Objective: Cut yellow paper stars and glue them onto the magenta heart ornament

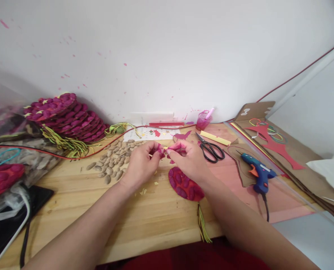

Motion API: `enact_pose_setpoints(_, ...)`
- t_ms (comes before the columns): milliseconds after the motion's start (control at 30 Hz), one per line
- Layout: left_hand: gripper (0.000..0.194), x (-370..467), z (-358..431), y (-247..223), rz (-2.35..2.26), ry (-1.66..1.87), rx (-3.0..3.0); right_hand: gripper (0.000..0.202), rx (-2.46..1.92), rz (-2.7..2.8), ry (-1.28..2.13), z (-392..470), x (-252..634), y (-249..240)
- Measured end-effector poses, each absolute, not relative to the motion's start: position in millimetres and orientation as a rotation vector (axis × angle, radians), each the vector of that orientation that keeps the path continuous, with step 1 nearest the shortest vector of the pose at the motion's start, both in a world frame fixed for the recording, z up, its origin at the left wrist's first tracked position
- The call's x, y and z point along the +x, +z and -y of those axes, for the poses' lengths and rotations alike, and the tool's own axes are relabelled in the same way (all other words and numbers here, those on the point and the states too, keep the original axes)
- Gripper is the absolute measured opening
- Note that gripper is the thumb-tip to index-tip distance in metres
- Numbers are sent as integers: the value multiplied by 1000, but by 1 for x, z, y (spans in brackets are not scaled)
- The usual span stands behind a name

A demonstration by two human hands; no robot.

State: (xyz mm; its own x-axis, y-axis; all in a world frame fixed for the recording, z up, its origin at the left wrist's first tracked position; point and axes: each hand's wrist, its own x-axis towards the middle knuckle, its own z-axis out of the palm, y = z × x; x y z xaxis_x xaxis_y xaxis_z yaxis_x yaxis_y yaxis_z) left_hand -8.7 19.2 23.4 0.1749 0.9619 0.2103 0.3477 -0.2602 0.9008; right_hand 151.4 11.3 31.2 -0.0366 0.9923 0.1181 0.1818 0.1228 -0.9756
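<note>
My left hand (146,161) and my right hand (187,159) meet above the middle of the wooden table, fingertips pinched together. Between them is a small yellow piece (165,148), partly covered by the fingers, which have pink stains. Under my right wrist lies a red oval piece (183,185) covered with purple lumps, partly hidden by the forearm. A yellow-green tassel (202,225) hangs from it toward the table's front edge. Peanuts in shells (113,159) are spread just left of my left hand.
Black-handled scissors (211,150), a yellow strip (215,138) and a pink cup (203,120) stand or lie right of centre. Farther right is a blue glue gun (258,172). Stacked purple pieces (71,116) sit at the back left. A red cable (99,150) crosses the table.
</note>
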Motion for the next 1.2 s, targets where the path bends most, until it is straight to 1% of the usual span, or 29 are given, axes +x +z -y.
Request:
enact_pose_setpoints(133, 11, -12, -21, 29, -1087, 1019, 1670, 21, -1182, 1200, 1434, -15, 158, 36)
enact_pose_setpoints(233, 9, -16, -24, 32, -980, 948, 1642, 25, -1122, 1151, 1599, -16, 165, 39)
enact_pose_setpoints(400, 8, -20, -27, 33, -912, 935, 1574, 27, -1068, 1119, 1719, -18, 170, 38)
enact_pose_setpoints(633, 7, -21, -29, 30, -870, 953, 1536, 26, -1045, 1059, 1772, -20, 171, 36)
enact_pose_setpoints(800, 14, -21, -30, 27, -861, 938, 1406, 24, -1017, 1045, 1814, -19, 171, 36)
enact_pose_setpoints(900, 17, -21, -30, 26, -880, 919, 1365, 21, -1010, 1066, 1788, -19, 170, 37)
enact_pose_setpoints(1033, 16, -21, -29, 26, -920, 929, 1360, 18, -1074, 1126, 1629, -18, 166, 38)
enact_pose_setpoints(1133, 13, -20, -27, 28, -966, 953, 1396, 17, -1180, 1236, 1403, -15, 162, 39)
enact_pose_setpoints(1200, 12, -18, -25, 30, -1001, 969, 1428, 15, -1242, 1368, 1175, -13, 158, 39)
